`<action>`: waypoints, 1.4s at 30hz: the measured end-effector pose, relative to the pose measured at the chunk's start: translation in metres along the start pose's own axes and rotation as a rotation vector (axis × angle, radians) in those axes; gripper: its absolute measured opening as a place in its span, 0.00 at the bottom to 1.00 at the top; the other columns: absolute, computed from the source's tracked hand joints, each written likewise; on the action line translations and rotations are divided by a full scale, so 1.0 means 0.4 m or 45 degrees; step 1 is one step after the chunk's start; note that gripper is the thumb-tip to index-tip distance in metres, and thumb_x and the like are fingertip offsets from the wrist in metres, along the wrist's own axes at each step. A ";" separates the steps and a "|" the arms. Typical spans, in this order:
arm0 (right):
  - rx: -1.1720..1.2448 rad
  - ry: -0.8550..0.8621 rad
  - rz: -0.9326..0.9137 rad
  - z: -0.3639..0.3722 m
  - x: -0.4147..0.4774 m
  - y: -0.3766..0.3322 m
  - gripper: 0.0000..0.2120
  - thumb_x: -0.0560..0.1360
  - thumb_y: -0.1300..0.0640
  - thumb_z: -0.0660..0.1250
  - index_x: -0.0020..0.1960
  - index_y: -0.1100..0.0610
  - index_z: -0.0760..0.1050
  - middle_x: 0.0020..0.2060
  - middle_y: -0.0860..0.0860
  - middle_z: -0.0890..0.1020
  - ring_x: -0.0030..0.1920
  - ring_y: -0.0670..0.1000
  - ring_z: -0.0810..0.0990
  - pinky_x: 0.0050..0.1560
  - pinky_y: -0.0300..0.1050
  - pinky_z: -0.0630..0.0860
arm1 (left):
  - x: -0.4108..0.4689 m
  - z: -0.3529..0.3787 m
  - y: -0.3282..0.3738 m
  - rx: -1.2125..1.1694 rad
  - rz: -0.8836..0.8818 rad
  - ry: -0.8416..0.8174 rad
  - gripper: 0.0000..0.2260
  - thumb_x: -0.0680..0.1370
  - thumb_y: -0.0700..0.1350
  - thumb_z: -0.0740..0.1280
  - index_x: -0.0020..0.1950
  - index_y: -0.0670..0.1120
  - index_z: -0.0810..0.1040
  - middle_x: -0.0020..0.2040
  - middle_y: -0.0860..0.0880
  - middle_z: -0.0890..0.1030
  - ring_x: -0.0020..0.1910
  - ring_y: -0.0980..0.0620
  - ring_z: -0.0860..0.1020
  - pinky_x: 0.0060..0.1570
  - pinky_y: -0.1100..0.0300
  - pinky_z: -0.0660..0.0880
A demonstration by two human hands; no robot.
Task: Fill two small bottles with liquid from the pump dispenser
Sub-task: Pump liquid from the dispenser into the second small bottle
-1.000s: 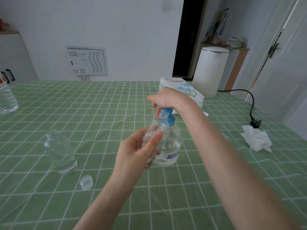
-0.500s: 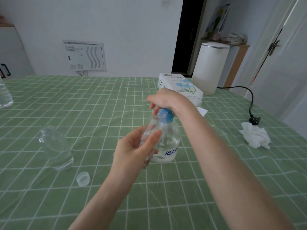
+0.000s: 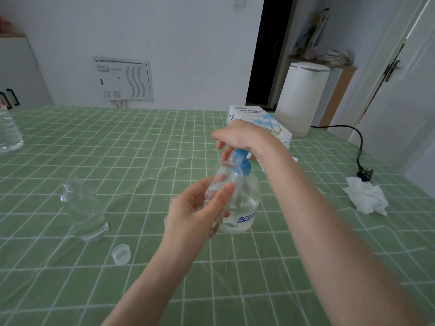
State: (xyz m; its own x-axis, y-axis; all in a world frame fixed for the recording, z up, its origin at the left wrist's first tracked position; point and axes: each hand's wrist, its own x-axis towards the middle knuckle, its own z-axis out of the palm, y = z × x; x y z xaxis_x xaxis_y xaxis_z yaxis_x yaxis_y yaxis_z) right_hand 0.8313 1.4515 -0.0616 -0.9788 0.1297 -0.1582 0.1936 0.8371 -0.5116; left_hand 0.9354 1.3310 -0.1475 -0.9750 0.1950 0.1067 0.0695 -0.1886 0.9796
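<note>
At the far left edge a large clear bottle (image 3: 9,135) stands on the green checked tablecloth (image 3: 146,147). Left of centre, the standing small bottle (image 3: 82,208) is upright and uncapped, and a loose clear cap (image 3: 121,254) lies near it, toward the bottom of the frame. The bottle is clear all through, so I cannot tell how much liquid it holds.

In the middle, the left hand (image 3: 193,220) grips the held small bottle (image 3: 226,177), thumb and fingers wrapped round its body. Its open neck is tilted up toward the blue pump head. Just behind it the pump dispenser (image 3: 244,208) stands on the cloth, with clear liquid in its lower part. The right hand (image 3: 244,137) lies over the pump head with its fingers curled down round it, apparently pressing.

I judge the task to be about midway. The held bottle looks nearly empty and is under the spout, the standing one may or may not be done, and at least one cap is off.

In the room, a white panel (image 3: 123,78) is set in the pale wall at upper left, and a dark doorway opens at upper centre. Right of the hands are a tissue box (image 3: 259,118) and a white cylindrical appliance (image 3: 303,100) at the table's far edge. Further right a black cord with a plug (image 3: 363,174) trails over the cloth, with a crumpled tissue (image 3: 364,198) just beside the plug. A white door stands at the right edge.
</note>
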 end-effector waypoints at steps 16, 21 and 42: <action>0.026 0.009 0.005 0.024 -0.004 0.010 0.17 0.77 0.56 0.58 0.59 0.62 0.78 0.55 0.58 0.83 0.41 0.53 0.74 0.35 0.40 0.66 | -0.006 -0.001 -0.005 0.020 -0.002 0.013 0.19 0.61 0.59 0.69 0.48 0.52 0.83 0.33 0.54 0.83 0.29 0.59 0.77 0.22 0.68 0.68; 0.042 0.008 -0.001 0.002 -0.004 0.000 0.17 0.77 0.57 0.57 0.60 0.64 0.77 0.51 0.58 0.85 0.38 0.54 0.75 0.38 0.41 0.69 | -0.003 0.001 0.001 -0.017 0.006 0.012 0.18 0.60 0.61 0.70 0.46 0.56 0.83 0.33 0.53 0.82 0.29 0.58 0.78 0.23 0.68 0.69; 0.029 0.033 -0.002 0.005 0.000 0.002 0.16 0.77 0.60 0.57 0.58 0.63 0.78 0.40 0.54 0.83 0.37 0.53 0.75 0.34 0.40 0.69 | -0.002 -0.004 0.003 0.022 0.009 -0.008 0.19 0.62 0.58 0.69 0.50 0.52 0.82 0.33 0.54 0.83 0.29 0.59 0.77 0.23 0.69 0.68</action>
State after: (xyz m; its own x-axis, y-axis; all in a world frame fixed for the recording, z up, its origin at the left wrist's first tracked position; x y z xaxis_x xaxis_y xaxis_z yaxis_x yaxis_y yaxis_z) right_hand 0.8315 1.4510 -0.0637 -0.9805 0.1427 -0.1354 0.1934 0.8250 -0.5310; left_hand 0.9359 1.3292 -0.1466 -0.9731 0.2000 0.1144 0.0798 -0.1736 0.9816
